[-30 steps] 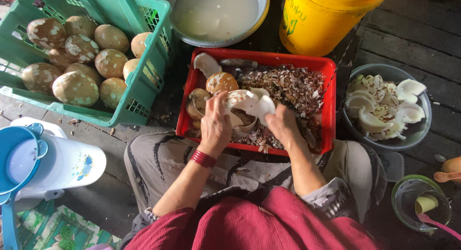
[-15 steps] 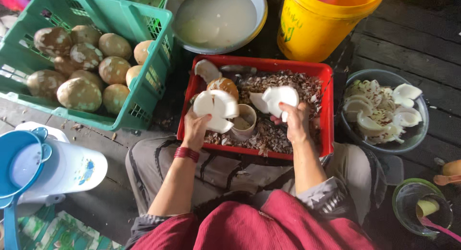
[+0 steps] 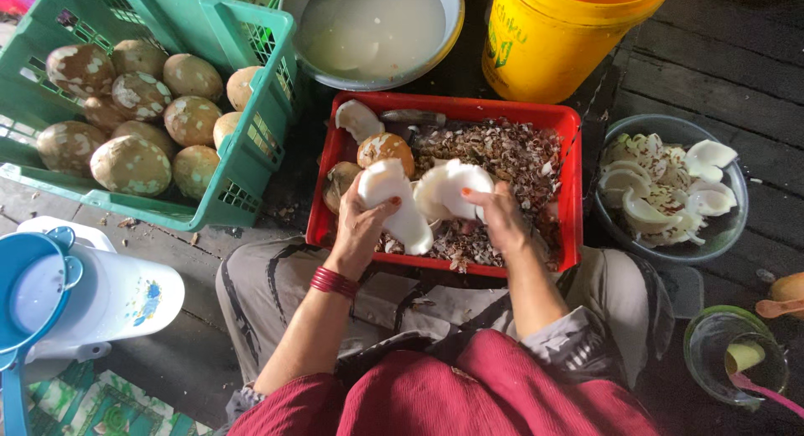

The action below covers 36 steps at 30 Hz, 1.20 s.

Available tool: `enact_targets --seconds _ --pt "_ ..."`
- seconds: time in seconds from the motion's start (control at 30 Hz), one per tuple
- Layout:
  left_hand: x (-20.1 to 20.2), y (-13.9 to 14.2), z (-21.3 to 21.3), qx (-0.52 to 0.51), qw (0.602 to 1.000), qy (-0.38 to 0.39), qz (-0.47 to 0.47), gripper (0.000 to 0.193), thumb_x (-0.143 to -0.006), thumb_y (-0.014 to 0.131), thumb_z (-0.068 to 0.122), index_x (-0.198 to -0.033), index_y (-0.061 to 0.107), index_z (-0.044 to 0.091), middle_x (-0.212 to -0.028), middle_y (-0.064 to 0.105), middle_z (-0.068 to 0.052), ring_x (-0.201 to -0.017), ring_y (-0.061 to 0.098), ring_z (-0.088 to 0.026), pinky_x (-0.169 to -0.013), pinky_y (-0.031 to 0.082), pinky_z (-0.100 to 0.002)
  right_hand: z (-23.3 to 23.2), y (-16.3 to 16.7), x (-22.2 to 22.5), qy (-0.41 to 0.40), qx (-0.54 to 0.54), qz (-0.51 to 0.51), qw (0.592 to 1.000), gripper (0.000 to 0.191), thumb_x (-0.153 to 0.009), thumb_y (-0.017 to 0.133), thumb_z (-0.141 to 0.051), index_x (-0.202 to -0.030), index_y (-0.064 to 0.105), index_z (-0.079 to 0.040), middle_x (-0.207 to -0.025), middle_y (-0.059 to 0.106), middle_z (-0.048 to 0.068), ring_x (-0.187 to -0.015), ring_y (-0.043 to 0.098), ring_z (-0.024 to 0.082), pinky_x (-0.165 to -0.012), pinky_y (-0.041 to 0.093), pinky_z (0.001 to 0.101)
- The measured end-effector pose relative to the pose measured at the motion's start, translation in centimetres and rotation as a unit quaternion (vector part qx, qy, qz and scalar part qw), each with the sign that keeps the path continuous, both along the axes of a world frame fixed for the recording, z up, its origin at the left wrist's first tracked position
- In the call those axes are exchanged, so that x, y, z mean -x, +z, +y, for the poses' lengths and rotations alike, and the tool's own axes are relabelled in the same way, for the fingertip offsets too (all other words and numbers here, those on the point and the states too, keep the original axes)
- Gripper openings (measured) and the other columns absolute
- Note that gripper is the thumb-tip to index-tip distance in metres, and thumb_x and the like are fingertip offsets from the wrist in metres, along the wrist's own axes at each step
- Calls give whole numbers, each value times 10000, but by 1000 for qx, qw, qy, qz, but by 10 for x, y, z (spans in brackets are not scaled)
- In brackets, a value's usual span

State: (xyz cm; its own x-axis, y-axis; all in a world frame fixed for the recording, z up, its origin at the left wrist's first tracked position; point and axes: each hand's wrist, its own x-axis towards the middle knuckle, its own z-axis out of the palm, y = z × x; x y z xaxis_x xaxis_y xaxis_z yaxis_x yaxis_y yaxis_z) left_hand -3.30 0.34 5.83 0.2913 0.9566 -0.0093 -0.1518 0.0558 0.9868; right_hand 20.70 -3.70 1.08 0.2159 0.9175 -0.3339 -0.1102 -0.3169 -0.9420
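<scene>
At far left stands a white jug (image 3: 100, 298) with a blue lid (image 3: 33, 289). Above it a green crate (image 3: 243, 164) holds brown-and-white mottled coconuts (image 3: 130, 164). Next comes a bowl (image 3: 456, 17) of cloudy liquid, and below it the red tray (image 3: 569, 151) — full of brown shavings (image 3: 511, 155), with one partly peeled coconut (image 3: 385, 149) near its back left corner.

Over the tray's front half the left hand (image 3: 360, 227), a red bangle (image 3: 333, 282) at its wrist, is clamped on a white coconut piece (image 3: 389, 201), thumb on top. Just beside it the right hand (image 3: 502, 218) grips a second white piece (image 3: 448, 189), fingers curled round its edge; the two pieces almost touch.

Behind the tray sits a yellow bucket (image 3: 553, 42). To the right a grey bowl (image 3: 729, 231) holds white peeled pieces (image 3: 662, 189) — and at lower right is a small green glass bowl (image 3: 699, 352).
</scene>
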Motion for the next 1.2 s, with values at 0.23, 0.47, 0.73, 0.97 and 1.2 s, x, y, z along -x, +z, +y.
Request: enact_targets --seconds 0.23,0.47,0.73,0.97,1.2 --pt "3 -20 19 48 995 10 -92 466 -843 703 28 -1302 624 17 -1098 713 -54 -988 687 -155 -885 568 -324 0 12 13 17 -121 80 989 631 -854 597 -180 -1414 522 100 -1218 687 255 -1031 703 280 -725 608 292" --pt "-1 -46 22 40 998 55 12 363 -934 664 131 -1278 645 16 -1070 713 -64 -953 664 -162 -821 561 -326 -1 30 28 -177 -42 123 975 533 -861 557 -182 -1372 530 -32 -1180 686 188 -1014 715 275 -680 570 414" --pt "-20 -24 27 162 972 -18 -169 478 -933 659 176 -1384 565 49 -1295 640 -93 -1155 635 -192 -947 541 -333 33 -9 50 0 -162 -1 987 475 -910 620 -316 -1207 668 51 -1153 692 151 -1029 689 232 -852 568 347" --pt "-31 -29 32 70 996 -39 -35 633 -836 688 -28 -1438 505 40 -1317 604 -118 -1158 640 -209 -939 580 -336 30 -13 33 -70 -110 38 991 474 -900 671 -315 -1167 606 71 -1011 687 171 -939 684 279 -794 557 379" --pt "-47 -28 58 -23 999 -40 -29 666 -876 657 -51 -1498 440 46 -1416 558 -104 -1281 558 -200 -1049 506 -323 53 25 14 22 -147 108 983 572 -762 677 -125 -1322 565 -113 -1239 646 30 -1174 613 162 -1003 497 286"
